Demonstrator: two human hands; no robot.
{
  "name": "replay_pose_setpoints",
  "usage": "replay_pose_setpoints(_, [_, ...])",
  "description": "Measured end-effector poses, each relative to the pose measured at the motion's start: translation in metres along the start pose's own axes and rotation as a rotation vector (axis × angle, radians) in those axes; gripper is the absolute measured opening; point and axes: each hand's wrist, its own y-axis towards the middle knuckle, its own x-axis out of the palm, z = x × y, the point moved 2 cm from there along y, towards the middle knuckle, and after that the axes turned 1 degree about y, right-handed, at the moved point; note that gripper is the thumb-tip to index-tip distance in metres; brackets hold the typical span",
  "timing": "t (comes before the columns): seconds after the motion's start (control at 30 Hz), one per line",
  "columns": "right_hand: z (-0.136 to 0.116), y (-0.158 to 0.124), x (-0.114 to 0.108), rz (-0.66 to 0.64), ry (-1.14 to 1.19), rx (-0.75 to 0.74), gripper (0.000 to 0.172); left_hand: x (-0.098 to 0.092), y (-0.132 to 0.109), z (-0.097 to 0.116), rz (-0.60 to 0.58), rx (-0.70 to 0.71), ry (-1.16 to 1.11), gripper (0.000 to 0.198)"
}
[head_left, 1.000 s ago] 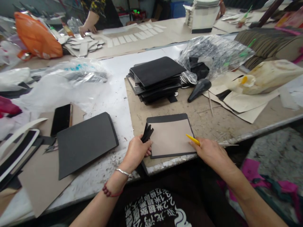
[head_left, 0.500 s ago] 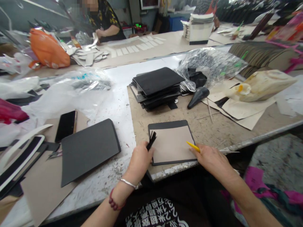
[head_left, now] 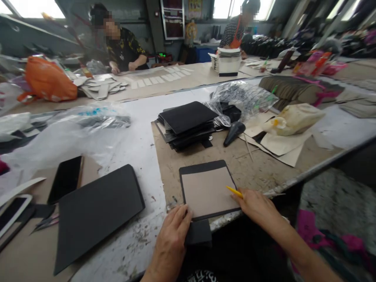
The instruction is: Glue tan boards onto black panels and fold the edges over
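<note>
While the left hand (head_left: pixel 173 231) lies palm-down at the near edge of the scuffed brown-topped worktop (head_left: pixel 249 164), its fingers rest on the near left corner of the flat tan card panel with a black border (head_left: pixel 207 188); the grip there is flat and loosely spread, pinching nothing that can be seen. Just below that hand, a small black rectangular piece (head_left: pixel 199 234) hangs over the worktop's edge, touching or nearly touching the hand; the view is too dim to tell which. The right hand (head_left: pixel 257 205) sits at the panel's near right corner with its grip pinched on a thin yellow stick-like tool (head_left: pixel 234 191), whose tip points leftward over the tan face. The panel lies flat, close to the near edge, between the two hands. Farther back stands a stack of black sheets (head_left: pixel 188 122), with a black wedge-shaped tool (head_left: pixel 233 132) just right of it and a crumpled clear plastic bag (head_left: pixel 243 98) behind. Left of the panel lie a large dark grey sheet (head_left: pixel 96 213) and a black phone (head_left: pixel 65 179).
</note>
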Motion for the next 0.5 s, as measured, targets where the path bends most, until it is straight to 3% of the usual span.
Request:
replay_pose_setpoints(0.17, [-0.007, -0.005, -0.008, 0.006, -0.014, 0.028, 0.036, 0.017, -0.008, -0.006, 0.073, 0.071, -0.045, 0.068])
replay_pose_setpoints(0.33, [-0.008, -0.010, -0.023, -0.015, -0.167, 0.034, 0.032, 0.005, -0.002, -0.002, 0.072, 0.134, 0.009, 0.062])
replay_pose_setpoints(0.5, [-0.036, -0.012, -0.032, 0.228, -0.280, 0.052, 0.020, -0.003, 0.004, -0.001, 0.072, 0.156, 0.016, 0.057])
